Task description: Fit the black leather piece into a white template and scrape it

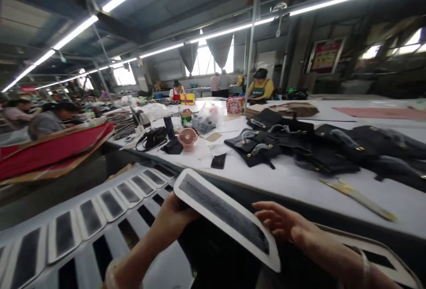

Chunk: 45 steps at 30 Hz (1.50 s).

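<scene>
My left hand (173, 218) grips the near left edge of a long white template with a dark strip down its middle (226, 215), holding it tilted above the bench. My right hand (282, 222) hovers at the template's right side, fingers spread, fingertips touching or just off its edge. Beneath them lies a white rack (83, 222) with a row of several similar white-framed dark strips.
A long white worktable (299, 178) carries a pile of black bag parts (319, 147), scissors (359, 198), a small pink fan (187, 139), a black pouch (153, 137) and a kettle (143, 118). Red sheets (49, 151) lie left. Several other people work in the background.
</scene>
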### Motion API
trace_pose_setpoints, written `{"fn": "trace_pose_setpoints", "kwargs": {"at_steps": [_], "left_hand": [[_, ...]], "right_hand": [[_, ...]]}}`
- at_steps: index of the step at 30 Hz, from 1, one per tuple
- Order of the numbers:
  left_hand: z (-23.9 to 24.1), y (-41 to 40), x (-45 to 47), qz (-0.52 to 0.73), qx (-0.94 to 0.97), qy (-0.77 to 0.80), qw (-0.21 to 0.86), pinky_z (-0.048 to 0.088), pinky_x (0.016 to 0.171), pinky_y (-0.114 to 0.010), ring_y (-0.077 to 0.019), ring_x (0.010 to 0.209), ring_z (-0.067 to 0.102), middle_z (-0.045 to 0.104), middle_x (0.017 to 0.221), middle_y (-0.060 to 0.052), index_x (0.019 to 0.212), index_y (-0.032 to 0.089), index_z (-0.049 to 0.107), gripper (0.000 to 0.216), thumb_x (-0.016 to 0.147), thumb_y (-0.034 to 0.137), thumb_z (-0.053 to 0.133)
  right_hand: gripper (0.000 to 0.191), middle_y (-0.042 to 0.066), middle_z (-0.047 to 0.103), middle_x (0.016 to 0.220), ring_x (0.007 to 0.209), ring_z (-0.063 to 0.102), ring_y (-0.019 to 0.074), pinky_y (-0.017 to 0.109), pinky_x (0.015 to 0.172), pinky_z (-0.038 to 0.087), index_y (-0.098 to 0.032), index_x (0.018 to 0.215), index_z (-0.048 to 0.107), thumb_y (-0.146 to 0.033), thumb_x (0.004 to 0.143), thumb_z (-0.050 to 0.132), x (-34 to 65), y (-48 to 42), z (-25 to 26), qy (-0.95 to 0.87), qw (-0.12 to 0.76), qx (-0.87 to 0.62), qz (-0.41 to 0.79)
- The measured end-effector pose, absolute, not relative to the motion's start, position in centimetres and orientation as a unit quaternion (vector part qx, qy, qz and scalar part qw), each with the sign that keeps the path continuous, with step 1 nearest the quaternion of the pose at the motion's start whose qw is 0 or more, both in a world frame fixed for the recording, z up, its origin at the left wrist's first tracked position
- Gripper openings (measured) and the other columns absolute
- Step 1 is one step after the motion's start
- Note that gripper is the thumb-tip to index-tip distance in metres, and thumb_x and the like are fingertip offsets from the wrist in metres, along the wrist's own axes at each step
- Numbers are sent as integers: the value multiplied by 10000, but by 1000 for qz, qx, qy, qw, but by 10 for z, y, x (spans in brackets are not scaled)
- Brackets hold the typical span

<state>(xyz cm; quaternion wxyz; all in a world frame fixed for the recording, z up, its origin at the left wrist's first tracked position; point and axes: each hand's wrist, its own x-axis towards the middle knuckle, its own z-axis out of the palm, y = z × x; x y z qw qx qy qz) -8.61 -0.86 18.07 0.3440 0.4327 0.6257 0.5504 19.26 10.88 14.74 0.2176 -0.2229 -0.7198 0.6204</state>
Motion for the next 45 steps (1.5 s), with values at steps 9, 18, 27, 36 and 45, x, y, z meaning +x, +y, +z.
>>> {"fn": "trace_pose_setpoints", "kwargs": {"at_steps": [9, 18, 27, 36, 45], "left_hand": [[203, 36, 13, 496, 618, 520, 319, 562, 775, -340, -251, 799, 693, 764, 821, -8, 849, 182, 764, 164, 769, 312, 703], [198, 44, 33, 512, 627, 584, 66, 413, 1057, -403, -309, 1260, 515, 591, 1353, -34, 1334, 285, 531, 557, 808, 410, 665], [51, 78, 84, 466, 521, 619, 358, 376, 1097, -415, -290, 1297, 495, 561, 1374, -125, 1311, 193, 538, 559, 848, 503, 587], [-5, 89, 125, 508, 432, 589, 456, 407, 1088, -371, -290, 1282, 522, 572, 1370, -110, 1313, 224, 509, 537, 869, 517, 582], [-5, 95, 132, 499, 430, 624, 420, 378, 1110, -431, -312, 1317, 473, 483, 1447, -129, 1355, 222, 458, 615, 826, 464, 657]], "right_hand": [[775, 67, 603, 1253, 1128, 569, 297, 407, 979, 460, -301, 1353, 475, -242, 643, 780, 223, 91, 206, -846, 240, -351, 320], [787, 54, 604, 1211, 1075, 586, 276, 438, 967, 470, -290, 1356, 456, -352, 649, 796, 324, 130, 208, -809, 369, -417, 189], [812, 88, 550, 1303, 1146, 545, 297, 508, 1016, 433, -289, 1387, 407, -389, 684, 800, 368, 159, 165, -753, 454, -445, 173], [800, 78, 514, 1351, 1216, 505, 297, 527, 1045, 420, -304, 1410, 378, -371, 724, 783, 375, 185, 112, -732, 479, -446, 187], [737, 83, 499, 1387, 1260, 485, 291, 482, 1061, 422, -286, 1402, 377, -331, 765, 744, 380, 195, 88, -760, 461, -434, 149]]}}
